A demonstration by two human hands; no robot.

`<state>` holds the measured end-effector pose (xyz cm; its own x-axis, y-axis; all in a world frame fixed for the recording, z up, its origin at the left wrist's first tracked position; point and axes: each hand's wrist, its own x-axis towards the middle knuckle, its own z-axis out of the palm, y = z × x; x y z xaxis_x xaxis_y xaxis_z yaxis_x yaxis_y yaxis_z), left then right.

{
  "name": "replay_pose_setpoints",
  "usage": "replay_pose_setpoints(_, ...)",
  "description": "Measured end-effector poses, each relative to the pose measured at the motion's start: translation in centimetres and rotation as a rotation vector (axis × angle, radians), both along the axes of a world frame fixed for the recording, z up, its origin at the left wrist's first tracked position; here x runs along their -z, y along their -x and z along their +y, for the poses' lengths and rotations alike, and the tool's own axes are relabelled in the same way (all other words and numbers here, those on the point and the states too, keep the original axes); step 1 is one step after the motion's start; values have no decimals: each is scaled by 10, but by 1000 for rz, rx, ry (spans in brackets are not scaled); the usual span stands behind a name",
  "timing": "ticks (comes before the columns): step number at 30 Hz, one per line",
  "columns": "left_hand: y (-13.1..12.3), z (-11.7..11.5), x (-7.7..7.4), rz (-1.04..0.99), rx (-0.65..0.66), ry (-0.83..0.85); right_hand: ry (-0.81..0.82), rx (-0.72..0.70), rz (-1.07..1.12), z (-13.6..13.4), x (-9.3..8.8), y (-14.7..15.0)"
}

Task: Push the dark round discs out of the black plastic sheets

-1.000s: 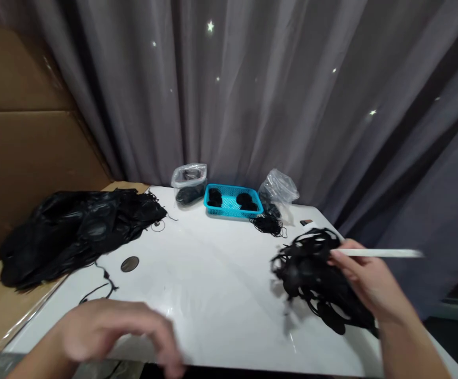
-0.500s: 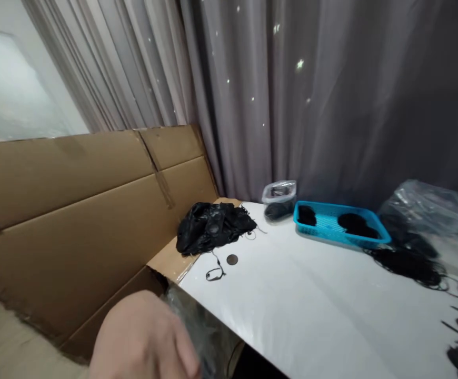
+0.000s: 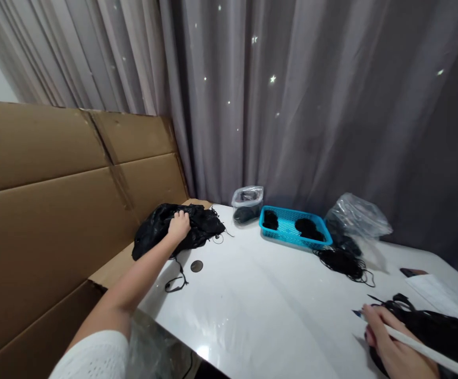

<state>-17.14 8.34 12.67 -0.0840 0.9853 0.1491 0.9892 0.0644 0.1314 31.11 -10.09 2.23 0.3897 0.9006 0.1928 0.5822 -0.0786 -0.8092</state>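
Observation:
My left hand [image 3: 179, 225] reaches far across to a crumpled black plastic bag [image 3: 161, 223] at the table's left end, its fingers curled and closed on the top of the bag. At the lower right, my right hand [image 3: 395, 342] grips a slim white pen-like tool [image 3: 422, 347] with a dark pointed tip; its exact kind I cannot make out. Under and beside that hand lies a heap of black cords [image 3: 442, 334]. A small dark disc [image 3: 196, 266] and a loop of black cord [image 3: 177, 284] rest on the table near the bag.
Along the back stand a clear tub [image 3: 248, 202], a blue basket [image 3: 284, 239] holding black bundles, and a clear plastic bag [image 3: 361, 216]. Black cord [image 3: 341, 263] lies before the basket. Cardboard [image 3: 55, 210] walls the left side; white paper [image 3: 442, 297] lies right.
My left hand has gone from the lower foreground to the black bag and closed on it. The view has swung right, bringing my right hand with the white tool into sight.

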Motion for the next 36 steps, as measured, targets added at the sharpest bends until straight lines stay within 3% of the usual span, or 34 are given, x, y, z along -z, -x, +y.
replay_pose_setpoints(3, 24, 23, -20, -29, -49, 73, 41, 0, 104, -2, 11, -4)
replay_pose_setpoints(7, 55, 41, -66, -107, -49, 122, 72, -93, 288, 5, 22, 1)
replay_pose_setpoints(10, 62, 43, -102, -166, -20, 78, 97, -193, 359, 15, 22, 12)
replay_pose_setpoints(14, 39, 35, -141, -250, 123, -94, 59, -339, 236, 31, 4, 31)
replay_pose_setpoints(17, -1, 21, -159, -351, 307, -136, -83, -470, 178, 48, -26, 52)
replay_pose_setpoints(20, -52, 1, -165, -474, 492, -11, -270, -627, 162, 72, -71, 80)
replay_pose_setpoints(23, -100, -18, -165, -863, 721, 317, -473, -737, 241, 97, -117, 105)
replay_pose_setpoints(26, -135, -31, -160, -1022, 863, 565, -460, -893, 332, 113, -144, 113)
replay_pose_setpoints(28, -149, -36, -155, -1062, 925, 667, -279, -1032, 402, 112, -145, 106)
replay_pose_setpoints(31, -153, -40, -144, -1092, 940, 712, 48, -1151, 498, 95, -130, 83)
replay_pose_setpoints(34, -145, -35, -133, -1010, 927, 685, 220, -1135, 487, 77, -112, 56)
replay_pose_setpoints(36, -136, -24, -128, -831, 934, 619, 269, -1049, 412, 73, -105, 40)
